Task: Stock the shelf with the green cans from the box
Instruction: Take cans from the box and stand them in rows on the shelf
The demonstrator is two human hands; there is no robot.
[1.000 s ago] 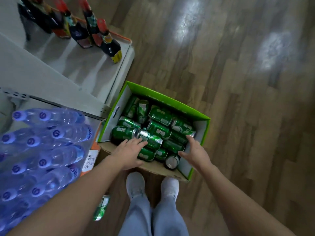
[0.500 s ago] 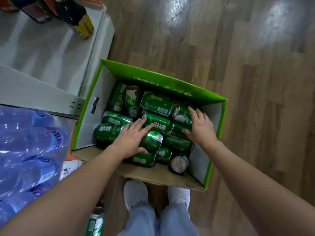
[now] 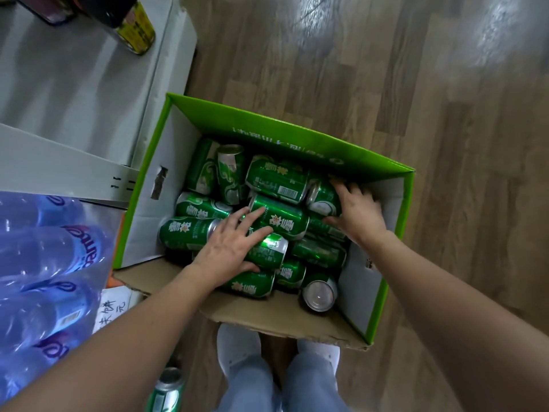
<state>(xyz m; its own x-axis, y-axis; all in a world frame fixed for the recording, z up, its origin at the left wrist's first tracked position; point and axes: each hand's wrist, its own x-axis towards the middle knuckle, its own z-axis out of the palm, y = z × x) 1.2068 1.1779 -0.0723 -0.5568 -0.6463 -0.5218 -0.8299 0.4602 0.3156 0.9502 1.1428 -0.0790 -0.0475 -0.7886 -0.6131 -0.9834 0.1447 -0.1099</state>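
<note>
- Frankly, my right hand (image 3: pixel 358 211) is blurred against the far cans, so I cannot tell its grip.
- My left hand (image 3: pixel 228 248) lies flat, fingers spread, on green cans (image 3: pixel 285 221) heaped in the box (image 3: pixel 142 209).

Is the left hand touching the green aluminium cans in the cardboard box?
Touching. The head view shows the left hand lying palm-down, fingers spread, directly on the green aluminium cans, with no gap visible.
</note>
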